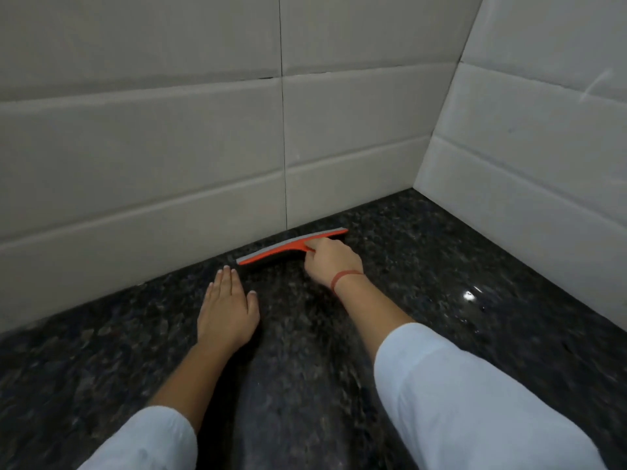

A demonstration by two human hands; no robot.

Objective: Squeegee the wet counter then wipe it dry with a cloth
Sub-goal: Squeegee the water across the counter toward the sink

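Observation:
An orange squeegee (pixel 271 251) with a grey rubber blade lies against the foot of the back wall on the dark speckled granite counter (pixel 424 259). My right hand (pixel 330 262) grips its handle, which the fingers hide. A red band circles that wrist. Left of it, my left hand (pixel 226 308) rests flat on the counter with straight fingers, holding nothing. Wet glare shows on the counter at the right. No cloth is in view.
Pale grey tiled walls (pixel 142 157) close the counter at the back and on the right (pixel 529 164), meeting in a corner at the far right. Both forearms wear light blue sleeves.

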